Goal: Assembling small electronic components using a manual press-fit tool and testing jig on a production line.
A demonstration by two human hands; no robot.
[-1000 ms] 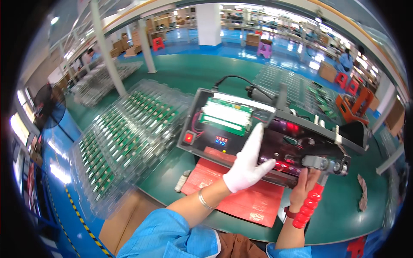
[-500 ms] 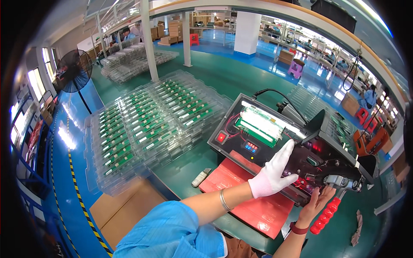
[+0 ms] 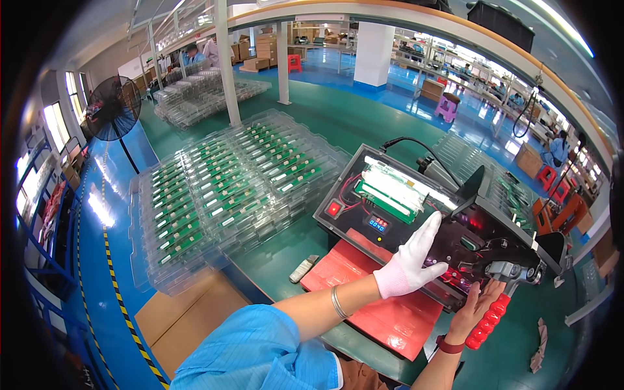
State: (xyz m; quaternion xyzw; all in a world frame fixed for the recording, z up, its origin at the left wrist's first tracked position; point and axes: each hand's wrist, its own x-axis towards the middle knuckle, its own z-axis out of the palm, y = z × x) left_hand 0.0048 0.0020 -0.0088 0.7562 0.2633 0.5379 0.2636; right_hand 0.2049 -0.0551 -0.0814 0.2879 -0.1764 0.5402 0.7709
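Note:
My left hand (image 3: 415,255) wears a white glove. Its fingers are stretched out, thumb apart, over the front panel of a black test fixture (image 3: 354,224), with nothing held. My bare right hand (image 3: 473,311) is beside the red ribbed handle (image 3: 489,323) of a metal toggle clamp (image 3: 510,270) at the fixture's right end. Its fingers point up by the lever, extended rather than wrapped round the grip; their tips are partly hidden. Bright strips and a green circuit board (image 3: 390,203) show in the fixture's upper window, above a small lit digital display (image 3: 377,224).
Stacked clear plastic trays (image 3: 140,260) carry rows of green boards at left. Beneath the fixture lies a red mat (image 3: 396,328), with a small pale block (image 3: 303,268) beside it. A cardboard box (image 3: 188,318) stands near left; a black fan (image 3: 114,107) is farther back. People work at distant benches.
My right hand has shifted slightly up and right, closer to the red handle, which has moved a little. The display reading has changed. My left hand stays nearly in place.

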